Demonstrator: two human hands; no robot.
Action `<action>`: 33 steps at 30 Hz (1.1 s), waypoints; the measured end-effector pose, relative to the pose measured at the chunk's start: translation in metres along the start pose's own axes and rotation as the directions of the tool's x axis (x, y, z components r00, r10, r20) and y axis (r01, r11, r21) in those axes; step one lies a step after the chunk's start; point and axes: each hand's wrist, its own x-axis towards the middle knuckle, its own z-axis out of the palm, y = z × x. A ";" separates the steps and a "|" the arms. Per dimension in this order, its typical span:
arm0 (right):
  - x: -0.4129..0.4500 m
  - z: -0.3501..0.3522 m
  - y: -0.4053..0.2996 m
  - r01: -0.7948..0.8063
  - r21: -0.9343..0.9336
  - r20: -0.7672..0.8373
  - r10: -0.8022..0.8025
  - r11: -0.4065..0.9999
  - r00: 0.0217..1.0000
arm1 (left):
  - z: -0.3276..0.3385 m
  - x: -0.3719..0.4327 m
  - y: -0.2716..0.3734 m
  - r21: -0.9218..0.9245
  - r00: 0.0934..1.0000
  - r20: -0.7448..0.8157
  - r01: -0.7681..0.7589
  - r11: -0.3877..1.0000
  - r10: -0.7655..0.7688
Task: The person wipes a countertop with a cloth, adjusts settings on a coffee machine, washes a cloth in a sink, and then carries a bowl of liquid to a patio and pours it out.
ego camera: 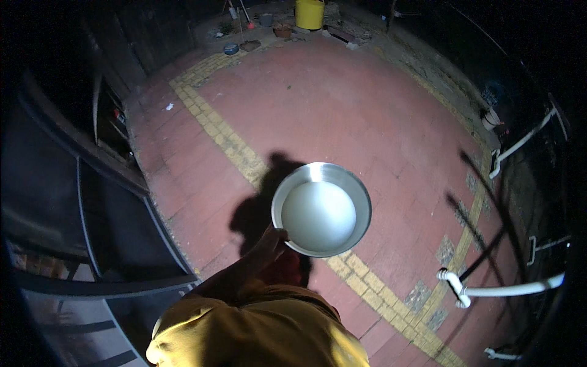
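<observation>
My left hand (274, 244) grips the near-left rim of a round stainless steel bowl (361, 206), thumb over the edge. Inside the bowl lies a cloudy whitish liquid (318, 215), its surface smooth under the light. I hold the bowl out in front of my body, above the red paved floor (339, 105). My yellow shirt (257, 330) fills the bottom of the view. My right hand is out of view.
Yellow brick strips (220, 133) cross the paving. White pipes (509, 290) jut in from the right. A dark-framed glass door or window (124, 220) stands at left. A yellow bucket (310, 14), a terracotta pot (283, 31) and a blue bowl (230, 48) sit at the far edge.
</observation>
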 end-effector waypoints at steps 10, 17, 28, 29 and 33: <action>-0.067 0.196 -0.554 0.972 -0.217 0.115 -0.987 0.087 0.114 | 0.044 0.172 0.110 -0.043 0.991 -0.128 0.022 0.999 -0.028; -0.023 0.409 -0.748 0.779 -0.403 0.910 -0.123 -0.480 0.395 | 0.020 0.347 0.137 -0.082 0.995 -0.084 -0.055 0.995 0.048; 0.157 0.656 -0.933 0.807 0.317 0.938 0.289 -0.498 -0.190 | 0.129 0.586 0.296 -0.171 0.937 -0.175 -0.331 0.928 0.302; 0.155 0.669 -0.958 0.803 0.352 0.921 0.329 -0.481 -0.207 | 0.135 0.607 0.314 -0.177 0.927 -0.177 -0.360 0.916 0.330; 0.176 0.709 -1.073 0.773 0.404 0.884 0.425 -0.489 -0.193 | 0.155 0.684 0.372 -0.221 0.875 -0.193 -0.480 0.849 0.444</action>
